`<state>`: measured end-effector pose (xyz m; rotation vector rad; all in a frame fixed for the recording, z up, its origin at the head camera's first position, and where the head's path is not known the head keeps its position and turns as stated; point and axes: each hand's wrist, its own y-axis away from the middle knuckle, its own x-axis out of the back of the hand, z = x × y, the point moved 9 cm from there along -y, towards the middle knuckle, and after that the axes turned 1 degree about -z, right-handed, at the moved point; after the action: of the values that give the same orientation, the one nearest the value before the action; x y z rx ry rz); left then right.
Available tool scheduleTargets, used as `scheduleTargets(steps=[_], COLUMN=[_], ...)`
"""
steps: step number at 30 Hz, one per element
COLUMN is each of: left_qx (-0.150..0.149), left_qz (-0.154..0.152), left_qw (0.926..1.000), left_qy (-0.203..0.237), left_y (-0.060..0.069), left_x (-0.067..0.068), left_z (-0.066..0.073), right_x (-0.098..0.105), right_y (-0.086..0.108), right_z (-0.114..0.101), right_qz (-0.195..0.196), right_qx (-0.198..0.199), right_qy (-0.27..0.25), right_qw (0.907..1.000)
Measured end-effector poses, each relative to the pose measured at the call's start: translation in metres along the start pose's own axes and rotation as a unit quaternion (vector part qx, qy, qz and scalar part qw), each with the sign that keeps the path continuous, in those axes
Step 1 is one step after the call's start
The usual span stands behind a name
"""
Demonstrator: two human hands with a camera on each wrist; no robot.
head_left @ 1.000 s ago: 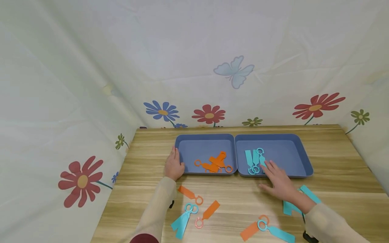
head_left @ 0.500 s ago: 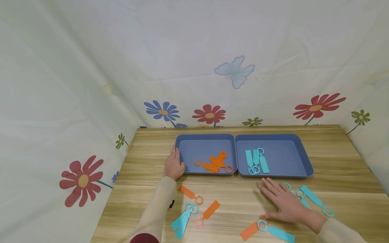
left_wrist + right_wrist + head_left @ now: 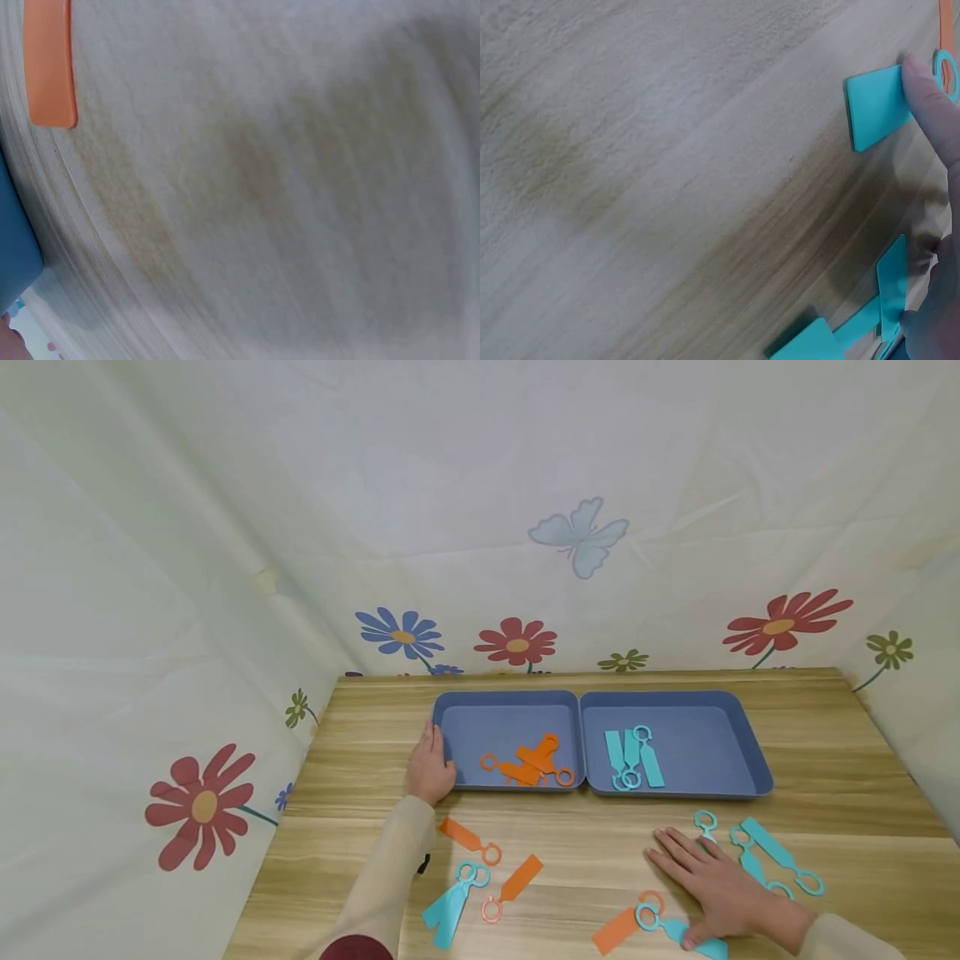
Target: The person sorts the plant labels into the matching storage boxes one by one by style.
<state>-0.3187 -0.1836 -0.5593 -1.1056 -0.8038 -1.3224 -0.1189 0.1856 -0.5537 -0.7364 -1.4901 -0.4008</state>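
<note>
My left hand (image 3: 431, 767) rests along the left wall of the left blue tray (image 3: 472, 727), its fingers extended. Inside that tray lie several orange plastic ring tags (image 3: 525, 770). Turquoise ring tags (image 3: 652, 767) lie in the right blue tray (image 3: 701, 743). Palm down over the table, my right hand (image 3: 716, 885) has its fingers spread. Its thumb touches a turquoise ring tag (image 3: 877, 107), whose ring overlaps an orange ring tag (image 3: 617, 930). More turquoise ring tags (image 3: 776, 843) lie around the right hand, one partly hidden beneath it.
Two loose orange ring tags (image 3: 521, 877) and a pair of overlapping turquoise ring tags (image 3: 450, 910) lie in front of the left tray. The trays stand side by side on the wooden table (image 3: 375, 718). A flower-printed curtain (image 3: 450, 527) hangs behind.
My right hand has drawn back from the right tray toward the near table, uncovering a turquoise tag inside it. Its thumb now touches a turquoise tag. The left hand has not moved.
</note>
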Motion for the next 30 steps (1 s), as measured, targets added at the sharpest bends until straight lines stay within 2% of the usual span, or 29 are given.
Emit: scheduleTargets(steps=[4,10,16,30], left_qx=[0.0,0.004,0.007,0.011], left_qz=[0.002,-0.011,-0.014,-0.013], left_qw=[1.0,0.9999,0.9999,0.9998], left_qy=[-0.001,-0.004,-0.004,-0.004], left_y=[0.0,0.001,0.002,0.001], left_x=[0.0,0.001,0.003,0.004], left_z=[0.0,0.0,0.002,0.002], right_x=[0.001,0.006,0.007,0.017], right_y=[0.0,-0.001,-0.004,-0.016], right_z=[0.001,0.006,0.015,0.02], right_qz=[0.0,-0.003,-0.008,0.028], right_qx=[-0.001,-0.009,-0.047,-0.051], right_qy=[0.0,0.001,-0.027,-0.032], right_qw=[1.0,1.0,0.9985,0.9978])
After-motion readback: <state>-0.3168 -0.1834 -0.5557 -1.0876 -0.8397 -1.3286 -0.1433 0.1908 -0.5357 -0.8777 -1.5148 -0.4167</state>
